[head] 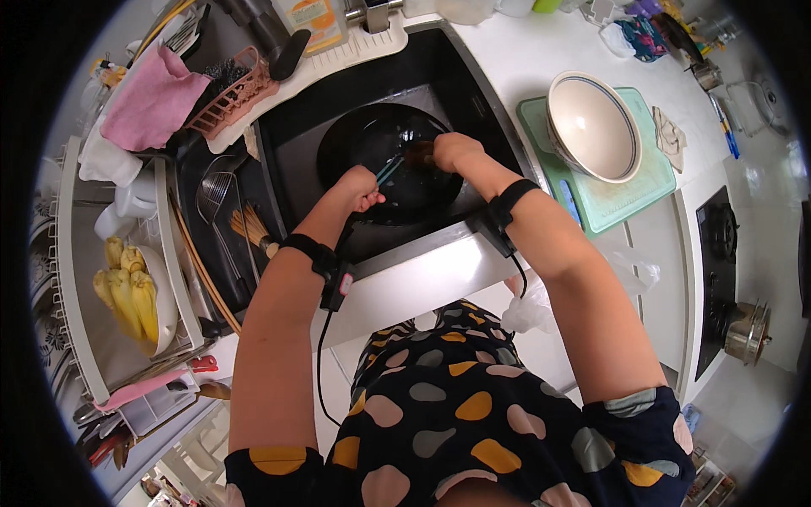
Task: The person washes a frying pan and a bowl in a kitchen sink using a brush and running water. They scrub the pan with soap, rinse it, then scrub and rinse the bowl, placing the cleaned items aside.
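A black wok, wet and glossy inside, lies in the dark sink basin. My left hand is closed at the wok's near left side around a slim blue-green item that has two thin strands or prongs; what it belongs to is unclear. My right hand grips a brown scrubber or brush against or just above the wok's inner right side. My fingers partly cover the scrubber. Bright reflections show in the wok's middle.
A large bowl rests on a green cutting board right of the sink. At left are a skimmer, a bamboo whisk brush, a pink sponge basket and corn cobs in a rack. A faucet stands behind the basin.
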{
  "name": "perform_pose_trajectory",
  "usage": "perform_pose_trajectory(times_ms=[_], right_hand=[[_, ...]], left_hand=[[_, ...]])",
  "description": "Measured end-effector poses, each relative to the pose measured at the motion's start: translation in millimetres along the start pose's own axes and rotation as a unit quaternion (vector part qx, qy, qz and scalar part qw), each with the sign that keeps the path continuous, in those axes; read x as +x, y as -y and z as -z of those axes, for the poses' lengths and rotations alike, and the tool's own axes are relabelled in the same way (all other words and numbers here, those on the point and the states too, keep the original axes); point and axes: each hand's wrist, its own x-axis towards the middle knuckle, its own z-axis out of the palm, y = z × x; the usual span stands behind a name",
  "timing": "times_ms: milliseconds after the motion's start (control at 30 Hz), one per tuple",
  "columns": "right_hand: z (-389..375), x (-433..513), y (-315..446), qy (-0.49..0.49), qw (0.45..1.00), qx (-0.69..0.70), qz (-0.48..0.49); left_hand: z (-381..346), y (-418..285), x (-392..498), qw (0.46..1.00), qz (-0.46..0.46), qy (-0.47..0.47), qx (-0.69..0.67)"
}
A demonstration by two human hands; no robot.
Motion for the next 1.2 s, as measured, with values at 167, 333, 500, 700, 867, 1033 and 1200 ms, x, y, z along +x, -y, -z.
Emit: perform_pose_trajectory(times_ms=[167, 333, 500, 700, 867, 1033, 1200], right_hand=[[8.3, 13.2, -10.4, 0.006, 0.991, 0.026, 0.133], [-5.3, 24.9, 1.0, 0.084, 0.973, 0.188, 0.098], [-7.0, 35.4, 9.3, 0.116, 0.942, 0.313, -0.014], [4.6, 24.1, 11.2, 0.177, 0.887, 0.407, -0.128], [9.4, 24.6, 8.9, 0.213, 0.863, 0.439, -0.128], [7.3, 36.5, 7.6, 0.219, 0.872, 0.413, -0.145], [19.0, 39.0, 4.8, 0.122, 0.920, 0.352, -0.119]], left_hand=[[3.5, 2.1, 10.0, 1.000, 0.014, 0.006, 0.011], [8.5, 2.1, 12.7, 0.999, 0.014, 0.007, 0.028], [5.9, 4.6, 12.5, 0.998, -0.007, -0.012, 0.064], [4.2, -3.2, 5.4, 0.991, -0.037, -0.025, 0.126], [-3.7, -5.9, -0.2, 0.938, -0.096, -0.090, 0.322], [-23.2, 13.0, -7.1, 0.765, -0.273, -0.242, 0.531], [-32.5, 29.3, -4.2, 0.667, -0.349, -0.290, 0.591]])
